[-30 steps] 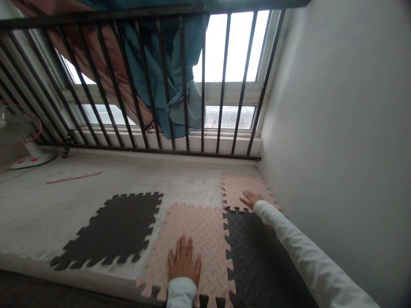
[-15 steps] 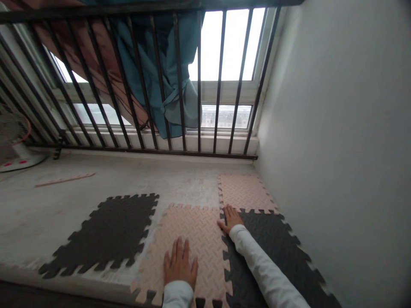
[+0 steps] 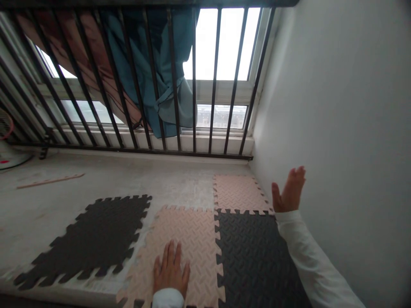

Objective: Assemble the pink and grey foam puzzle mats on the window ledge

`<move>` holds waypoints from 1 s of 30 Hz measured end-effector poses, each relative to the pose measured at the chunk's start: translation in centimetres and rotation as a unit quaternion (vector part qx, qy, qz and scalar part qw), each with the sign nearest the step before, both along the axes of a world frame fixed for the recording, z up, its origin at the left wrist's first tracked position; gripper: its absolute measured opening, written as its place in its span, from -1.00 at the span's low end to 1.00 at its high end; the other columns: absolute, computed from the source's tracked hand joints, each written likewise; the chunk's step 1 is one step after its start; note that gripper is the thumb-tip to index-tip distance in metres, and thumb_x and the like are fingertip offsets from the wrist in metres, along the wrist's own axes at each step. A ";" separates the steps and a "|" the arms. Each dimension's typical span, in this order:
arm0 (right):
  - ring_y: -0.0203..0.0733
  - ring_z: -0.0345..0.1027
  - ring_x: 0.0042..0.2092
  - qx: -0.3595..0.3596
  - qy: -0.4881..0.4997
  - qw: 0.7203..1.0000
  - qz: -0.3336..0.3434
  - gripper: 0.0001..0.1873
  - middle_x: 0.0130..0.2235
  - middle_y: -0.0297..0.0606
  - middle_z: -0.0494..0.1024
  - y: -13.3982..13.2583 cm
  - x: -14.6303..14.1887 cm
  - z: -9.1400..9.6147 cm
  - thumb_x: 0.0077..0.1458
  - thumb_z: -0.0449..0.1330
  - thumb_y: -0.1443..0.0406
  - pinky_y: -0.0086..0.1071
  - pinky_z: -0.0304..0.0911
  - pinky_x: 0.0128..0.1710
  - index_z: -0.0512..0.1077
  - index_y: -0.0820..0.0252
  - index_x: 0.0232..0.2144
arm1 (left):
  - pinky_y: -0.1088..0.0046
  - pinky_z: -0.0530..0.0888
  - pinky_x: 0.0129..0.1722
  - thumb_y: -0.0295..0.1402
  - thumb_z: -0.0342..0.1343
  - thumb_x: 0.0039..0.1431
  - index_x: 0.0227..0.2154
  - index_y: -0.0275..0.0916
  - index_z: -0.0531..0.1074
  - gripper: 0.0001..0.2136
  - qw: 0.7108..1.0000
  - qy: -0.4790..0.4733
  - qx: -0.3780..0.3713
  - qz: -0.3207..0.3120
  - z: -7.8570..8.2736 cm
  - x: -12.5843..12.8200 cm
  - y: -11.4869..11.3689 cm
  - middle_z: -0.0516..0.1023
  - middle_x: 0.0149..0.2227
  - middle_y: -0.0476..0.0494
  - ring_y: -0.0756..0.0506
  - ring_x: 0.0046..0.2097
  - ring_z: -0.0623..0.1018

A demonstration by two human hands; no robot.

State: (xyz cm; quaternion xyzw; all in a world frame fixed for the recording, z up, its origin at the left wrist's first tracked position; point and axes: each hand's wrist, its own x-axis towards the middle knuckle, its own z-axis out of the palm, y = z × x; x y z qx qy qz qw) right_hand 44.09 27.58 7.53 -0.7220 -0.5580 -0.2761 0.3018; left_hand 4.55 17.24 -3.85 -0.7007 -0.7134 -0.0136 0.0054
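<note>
My left hand (image 3: 170,271) lies flat and open on a pink foam mat tile (image 3: 189,237) near the front edge. My right hand (image 3: 289,190) is lifted in the air by the white wall, fingers stretched and open, holding nothing. Under it lies a black foam tile (image 3: 250,252), interlocked with the pink tile on its left and with a smaller-looking pink tile (image 3: 237,192) behind it. A separate black tile (image 3: 93,235) lies loose to the left, apart from the joined ones.
A black barred railing (image 3: 180,85) stands before a window with blue and red cloth (image 3: 150,72) hanging behind it. The white wall (image 3: 337,128) closes the right side. A thin wooden strip (image 3: 48,180) and a fan base (image 3: 9,156) lie on the concrete floor at left.
My right hand has lifted off the seam between the tiles and swung right, up toward the wall. The left hand has stayed flat on the pink tile. The view shifted slightly right.
</note>
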 end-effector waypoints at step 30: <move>-0.12 -0.09 0.17 -0.507 0.001 0.860 0.062 -0.37 0.17 -0.05 0.05 -7.7 -5.5 -10.0 0.03 -0.14 0.12 -0.21 -0.12 0.11 -0.02 0.27 0.13 | 0.23 0.29 -0.08 -0.50 -0.23 0.07 -0.03 -0.22 0.25 -0.61 0.987 0.017 -0.148 0.060 5.9 -10.0 4.8 0.28 0.05 -0.24 -0.15 0.04 0.28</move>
